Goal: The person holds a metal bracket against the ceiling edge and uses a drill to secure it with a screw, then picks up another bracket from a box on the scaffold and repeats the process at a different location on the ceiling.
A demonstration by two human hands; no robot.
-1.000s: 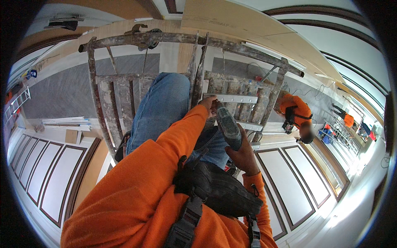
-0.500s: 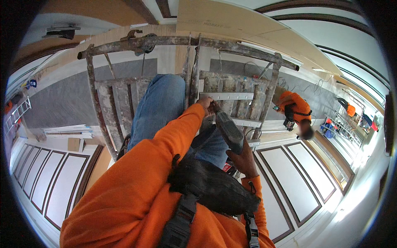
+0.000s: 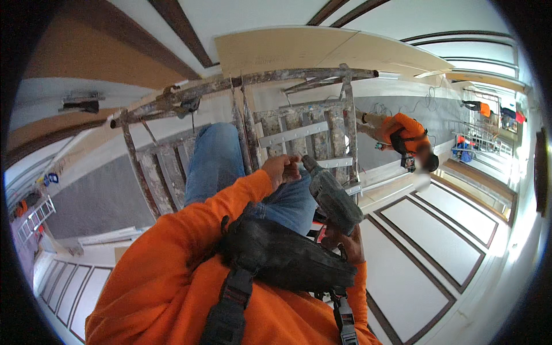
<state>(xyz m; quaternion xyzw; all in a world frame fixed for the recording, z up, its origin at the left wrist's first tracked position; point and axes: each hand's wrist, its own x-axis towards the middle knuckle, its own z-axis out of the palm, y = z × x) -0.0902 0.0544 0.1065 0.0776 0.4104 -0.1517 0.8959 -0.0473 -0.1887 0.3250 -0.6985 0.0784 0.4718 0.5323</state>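
A dark grey-green power drill [image 3: 335,198] is gripped in my right hand [image 3: 347,241], its body hiding much of that hand. The drill's nose slants up and left, close to my left hand [image 3: 280,170] but apart from it. My left hand is closed with curled fingers; whatever is in them, if anything, is too small to make out. Both hands are over my jeans-clad legs [image 3: 215,161]. Just beyond are flat metal strips with holes [image 3: 293,134], lying across the paint-spattered scaffold [image 3: 310,118].
The scaffold's stained top rail [image 3: 287,75] crosses ahead. Below to the right, a person in an orange top [image 3: 402,135] bends over the grey floor [image 3: 92,184]. Ladders [image 3: 35,221] stand farther off. A black bag [image 3: 282,253] hangs across my chest; panelled walls [image 3: 402,267] lie right.
The drill has drawn back toward my right side, leaving a gap from my left hand. My left hand has come nearer my body. The whole view has shifted.
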